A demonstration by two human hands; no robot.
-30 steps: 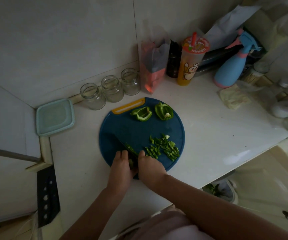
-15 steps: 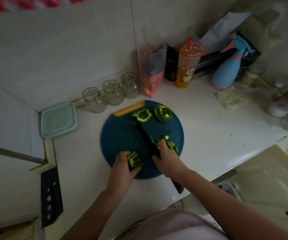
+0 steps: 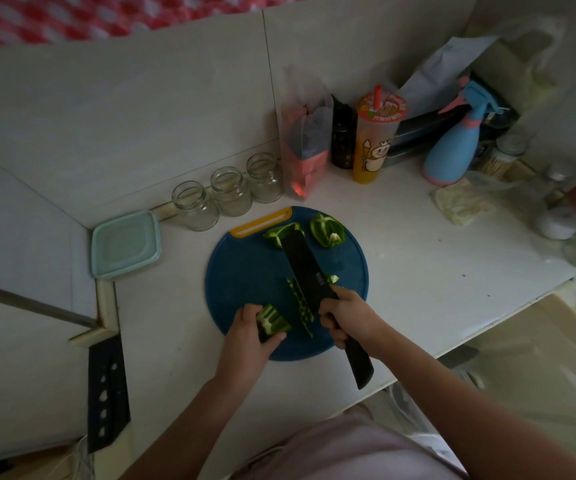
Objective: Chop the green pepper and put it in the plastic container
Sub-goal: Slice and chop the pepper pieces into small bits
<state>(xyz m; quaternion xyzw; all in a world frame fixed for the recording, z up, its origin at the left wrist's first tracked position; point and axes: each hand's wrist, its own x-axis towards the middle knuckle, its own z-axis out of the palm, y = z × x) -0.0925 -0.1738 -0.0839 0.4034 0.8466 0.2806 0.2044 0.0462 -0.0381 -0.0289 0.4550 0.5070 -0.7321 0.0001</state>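
The knife (image 3: 302, 261) is now turned broad side up over the chopped pile that showed a moment ago, its tip reaching a far pepper piece (image 3: 278, 233). On the white tabletop (image 3: 418, 271), the blue cutting board (image 3: 245, 271) sits right of the teal plastic container (image 3: 125, 244). The right hand (image 3: 349, 317) grips the knife handle; the left hand (image 3: 248, 337) holds a pepper chunk (image 3: 272, 323) beside cut strips (image 3: 300, 306).

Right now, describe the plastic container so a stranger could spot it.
Find the round blue cutting board on the counter. The plastic container sits left of it, by the wall. Unlike the glass jars alongside, it is square, teal and lidded.
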